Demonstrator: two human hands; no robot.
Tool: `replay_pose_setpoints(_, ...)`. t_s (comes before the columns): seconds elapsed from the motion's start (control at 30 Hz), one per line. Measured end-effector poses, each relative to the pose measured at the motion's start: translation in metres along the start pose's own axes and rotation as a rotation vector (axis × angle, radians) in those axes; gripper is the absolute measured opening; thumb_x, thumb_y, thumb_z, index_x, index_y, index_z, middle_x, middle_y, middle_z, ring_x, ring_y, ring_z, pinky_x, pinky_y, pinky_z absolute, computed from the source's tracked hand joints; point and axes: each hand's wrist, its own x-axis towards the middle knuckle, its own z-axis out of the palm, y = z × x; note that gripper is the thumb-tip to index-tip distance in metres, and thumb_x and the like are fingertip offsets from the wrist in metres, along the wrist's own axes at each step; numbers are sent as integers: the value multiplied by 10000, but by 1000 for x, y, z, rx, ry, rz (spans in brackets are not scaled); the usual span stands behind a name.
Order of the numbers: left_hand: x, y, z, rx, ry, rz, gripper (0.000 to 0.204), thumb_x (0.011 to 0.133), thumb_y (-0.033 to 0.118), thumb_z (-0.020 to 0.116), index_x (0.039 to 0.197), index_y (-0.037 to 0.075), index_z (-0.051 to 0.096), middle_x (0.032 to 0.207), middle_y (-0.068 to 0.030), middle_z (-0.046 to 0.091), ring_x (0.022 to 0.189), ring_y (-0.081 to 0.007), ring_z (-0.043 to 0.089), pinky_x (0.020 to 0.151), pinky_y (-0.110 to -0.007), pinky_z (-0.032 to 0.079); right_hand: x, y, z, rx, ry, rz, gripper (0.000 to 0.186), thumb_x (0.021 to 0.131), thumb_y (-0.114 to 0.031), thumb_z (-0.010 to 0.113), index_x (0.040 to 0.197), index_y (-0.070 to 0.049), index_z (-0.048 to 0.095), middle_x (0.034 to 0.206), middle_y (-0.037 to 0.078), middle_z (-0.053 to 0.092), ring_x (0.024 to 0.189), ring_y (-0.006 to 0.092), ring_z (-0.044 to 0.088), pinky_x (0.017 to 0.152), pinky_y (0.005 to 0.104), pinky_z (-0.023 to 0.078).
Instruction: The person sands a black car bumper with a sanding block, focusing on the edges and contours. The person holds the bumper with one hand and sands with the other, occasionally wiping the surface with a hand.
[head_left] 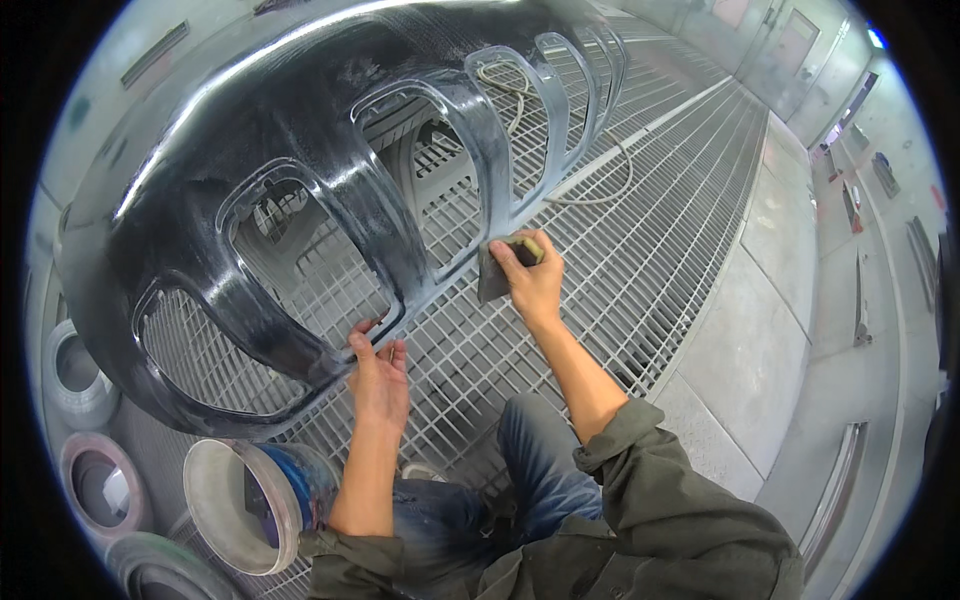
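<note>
From the head view, the left hand [382, 378] lightly pinches the lower edge of the big slotted dark panel [275, 130] above the grated floor [650, 270], while the right [537, 282] grips a pad [492, 278] by that edge. The pad looks light and soft; the panel seems stiff, bulky and slick, best held by its bars.

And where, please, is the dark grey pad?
The dark grey pad is just right of head-view centre, in the right hand, beside the black slotted panel.
</note>
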Motion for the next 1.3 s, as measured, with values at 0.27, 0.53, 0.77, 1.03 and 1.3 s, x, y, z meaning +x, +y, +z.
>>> replay_pose_setpoints(0.27,-1,-2,7,13,36,12,563,951,523,668,1316,114,541,1198,-19,580,1038,-135,572,966,-286,529,66,-95,18,-172,-5,-466,265,838,-147,853,1004,-12,698,934,69,665,854,191,650,776,316,514)
replay_pose_setpoints(0.53,-1,-11,10,15,68,10,562,921,473,748,1317,129,545,1294,-24,586,1116,-158,571,949,-326,520,119,-161,66,-568,-26,-732,262,852,-300,817,907,-72,700,933,94,664,846,353,668,722,441,511)
replay_pose_setpoints(0.77,0,-7,6,10,123,15,575,921,498,719,1307,104,557,1179,-21,594,974,-139,584,932,-268,540,105,-144,58,-470,-53,-642,242,857,-260,815,898,-54,693,919,109,675,853,360,673,731,436,516)
replay_pose_setpoints(1.03,-3,-8,10,21,81,49,584,897,499,746,1301,116,567,1206,-5,598,982,-150,578,931,-302,541,58,-78,33,-177,123,-601,188,798,-17,847,870,-2,674,842,96,637,739,229,621,673,340,488)
replay_pose_setpoints(1.3,-1,-15,10,7,31,11,412,952,397,752,1237,164,566,1275,-8,623,1141,-157,605,916,-328,537,114,-147,59,-410,9,-609,251,817,-236,853,878,-22,737,888,123,722,831,279,711,750,396,527)
